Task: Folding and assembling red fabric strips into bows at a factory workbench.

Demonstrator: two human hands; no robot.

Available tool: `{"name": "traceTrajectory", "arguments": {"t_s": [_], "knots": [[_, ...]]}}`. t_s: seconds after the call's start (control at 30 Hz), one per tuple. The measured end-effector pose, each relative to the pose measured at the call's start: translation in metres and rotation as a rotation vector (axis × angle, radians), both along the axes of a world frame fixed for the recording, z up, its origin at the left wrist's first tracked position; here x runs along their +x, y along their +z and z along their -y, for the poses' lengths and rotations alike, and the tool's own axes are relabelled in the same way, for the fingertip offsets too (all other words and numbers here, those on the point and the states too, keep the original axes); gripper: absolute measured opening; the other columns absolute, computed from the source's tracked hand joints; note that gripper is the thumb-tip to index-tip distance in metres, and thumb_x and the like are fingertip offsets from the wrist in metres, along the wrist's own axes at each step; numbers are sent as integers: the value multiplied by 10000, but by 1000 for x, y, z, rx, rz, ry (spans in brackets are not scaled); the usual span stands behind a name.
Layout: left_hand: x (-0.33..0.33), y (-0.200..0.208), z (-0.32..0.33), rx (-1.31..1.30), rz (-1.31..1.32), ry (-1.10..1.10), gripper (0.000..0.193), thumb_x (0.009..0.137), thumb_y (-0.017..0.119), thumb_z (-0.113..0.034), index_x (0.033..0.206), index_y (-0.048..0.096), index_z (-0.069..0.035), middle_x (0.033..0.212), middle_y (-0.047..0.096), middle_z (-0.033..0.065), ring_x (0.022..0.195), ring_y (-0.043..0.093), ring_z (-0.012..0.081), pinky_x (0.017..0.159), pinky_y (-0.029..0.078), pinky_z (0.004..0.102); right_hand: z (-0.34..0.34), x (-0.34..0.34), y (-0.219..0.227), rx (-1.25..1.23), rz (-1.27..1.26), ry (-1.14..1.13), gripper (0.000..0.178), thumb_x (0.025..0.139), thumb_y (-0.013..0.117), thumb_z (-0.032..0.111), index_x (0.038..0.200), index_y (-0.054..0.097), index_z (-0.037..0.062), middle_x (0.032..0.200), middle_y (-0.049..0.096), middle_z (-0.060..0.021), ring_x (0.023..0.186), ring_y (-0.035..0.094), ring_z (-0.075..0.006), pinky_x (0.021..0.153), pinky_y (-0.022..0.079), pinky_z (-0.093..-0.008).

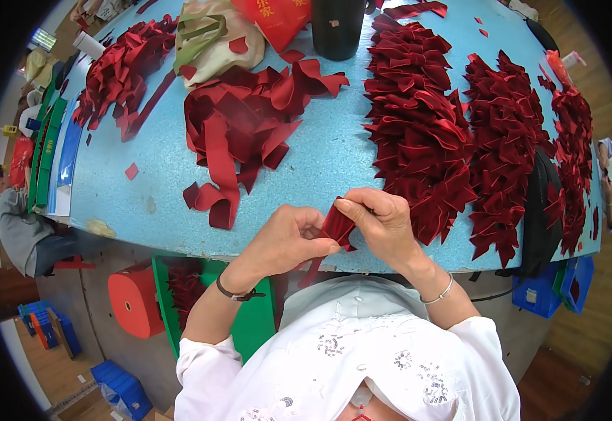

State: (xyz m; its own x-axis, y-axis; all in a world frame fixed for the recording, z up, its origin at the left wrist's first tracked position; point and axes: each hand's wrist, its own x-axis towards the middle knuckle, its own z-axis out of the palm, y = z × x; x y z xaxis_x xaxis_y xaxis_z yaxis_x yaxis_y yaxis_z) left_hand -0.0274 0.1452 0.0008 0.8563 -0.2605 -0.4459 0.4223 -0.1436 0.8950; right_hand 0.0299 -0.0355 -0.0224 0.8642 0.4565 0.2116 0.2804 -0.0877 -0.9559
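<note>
My left hand (286, 238) and my right hand (383, 223) meet at the near edge of a light blue table (334, 151). Both pinch one folded piece of dark red velvet ribbon (337, 226) between them. A thin tail of the ribbon hangs down below the hands. Just right of my right hand lies a long heap of folded red ribbon bows (418, 126). A loose tangle of cut red ribbon strips (243, 126) lies up and left of my left hand.
More red bow heaps (506, 147) fill the table's right side, and another pile (120, 70) the far left. A black cylinder (337, 27) and a beige bag (214, 38) stand at the back. Red roll (134, 302), green crate and blue bins below; a seated person (22, 224) far left.
</note>
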Motion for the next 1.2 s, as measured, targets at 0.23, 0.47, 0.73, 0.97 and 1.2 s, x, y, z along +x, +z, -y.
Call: {"name": "traceTrajectory", "arguments": {"t_s": [0.23,0.47,0.73,0.97,1.2], "knots": [[-3,-4,8,-124,93,207,168,794,689,-119,871,642,23,655,611,12,488,486,36,412,339,191,2,12,11,40,-313,-40,85,854,627,71,859,629,-14,700,597,-14,613,537,-65,540,445,-215],[-4,17,13,-68,-15,209,156,791,700,-98,883,651,17,694,623,4,582,517,27,495,377,181,11,9,22,150,-250,-102,111,851,633,90,885,636,-16,727,605,-2,659,556,-67,583,457,-207],[-2,15,18,-78,-5,143,160,789,705,-116,882,658,5,677,619,5,551,510,33,473,369,185,15,13,19,78,-304,188,155,820,659,109,882,646,-32,716,613,-43,625,544,-73,552,444,-220],[-5,13,13,-117,14,200,158,788,704,-108,896,663,-1,715,628,8,580,526,42,509,391,187,15,17,12,183,-273,113,177,842,638,119,927,633,-36,780,634,-61,654,559,-84,582,462,-225],[-5,20,15,-194,178,249,161,789,699,-95,914,666,1,680,614,3,521,497,37,445,367,188,30,9,19,335,-571,77,183,883,604,110,994,608,-36,879,644,-75,746,607,-113,664,519,-231]]}}
